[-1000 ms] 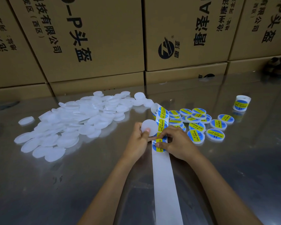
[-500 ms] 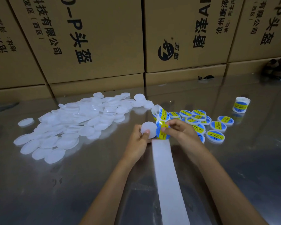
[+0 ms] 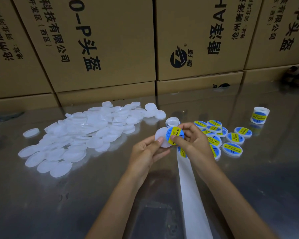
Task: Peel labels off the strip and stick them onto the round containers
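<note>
Worktop [image 3: 41, 204], steel, glossy. Blank container pile [image 3: 79, 135] at 10 o'clock. Backing strip [image 3: 192, 190] runs toward 6, limp paper. Left hand [image 3: 145, 152] pinches blank container [image 3: 160, 137] by rim; light, stiff, slippery. Right hand [image 3: 193, 137] pinches peeled label [image 3: 175, 135] at edge; thin, tacky, creases easily.

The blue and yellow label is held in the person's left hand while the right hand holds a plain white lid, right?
Swapped. The head view shows the right hand pinching the blue and yellow label, while the left hand holds the plain white lid.
</note>
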A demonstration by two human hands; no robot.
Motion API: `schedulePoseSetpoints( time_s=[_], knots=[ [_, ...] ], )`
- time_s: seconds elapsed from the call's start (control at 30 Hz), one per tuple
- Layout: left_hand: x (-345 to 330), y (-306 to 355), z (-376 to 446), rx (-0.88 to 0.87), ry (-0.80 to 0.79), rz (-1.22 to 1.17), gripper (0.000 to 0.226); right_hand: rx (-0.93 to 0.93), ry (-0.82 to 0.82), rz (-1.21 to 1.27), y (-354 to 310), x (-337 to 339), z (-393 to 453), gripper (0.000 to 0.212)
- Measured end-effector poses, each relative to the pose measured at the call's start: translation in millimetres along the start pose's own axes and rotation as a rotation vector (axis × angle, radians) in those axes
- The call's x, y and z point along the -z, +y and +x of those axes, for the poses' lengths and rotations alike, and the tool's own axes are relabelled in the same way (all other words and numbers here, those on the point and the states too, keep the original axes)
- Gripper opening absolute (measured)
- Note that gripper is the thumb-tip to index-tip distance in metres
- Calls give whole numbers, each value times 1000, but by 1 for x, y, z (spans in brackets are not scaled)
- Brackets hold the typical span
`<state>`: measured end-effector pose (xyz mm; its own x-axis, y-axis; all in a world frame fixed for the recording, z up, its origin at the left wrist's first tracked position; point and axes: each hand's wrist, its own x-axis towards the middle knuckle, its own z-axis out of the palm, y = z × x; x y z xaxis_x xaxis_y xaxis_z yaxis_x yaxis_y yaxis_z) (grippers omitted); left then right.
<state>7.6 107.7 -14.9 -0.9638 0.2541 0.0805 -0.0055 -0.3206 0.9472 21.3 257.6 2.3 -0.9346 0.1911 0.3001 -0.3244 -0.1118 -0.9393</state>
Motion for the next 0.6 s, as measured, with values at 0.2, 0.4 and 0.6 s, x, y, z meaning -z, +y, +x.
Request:
schedulePoseSetpoints(
  time_s=[0.2,0.4,0.6],
  knots=[
    [-1,2,0,22,-57,-65,29,67,44,-82,-1,-4,-2,28],
    [-1,1,-1,1,-78,-95,28,90,-8,-105,-2,-8,-6,29],
    [-3,1,-2,27,-119,-144,24,61,-18,-72,-4,-9,-6,29]
  ],
)
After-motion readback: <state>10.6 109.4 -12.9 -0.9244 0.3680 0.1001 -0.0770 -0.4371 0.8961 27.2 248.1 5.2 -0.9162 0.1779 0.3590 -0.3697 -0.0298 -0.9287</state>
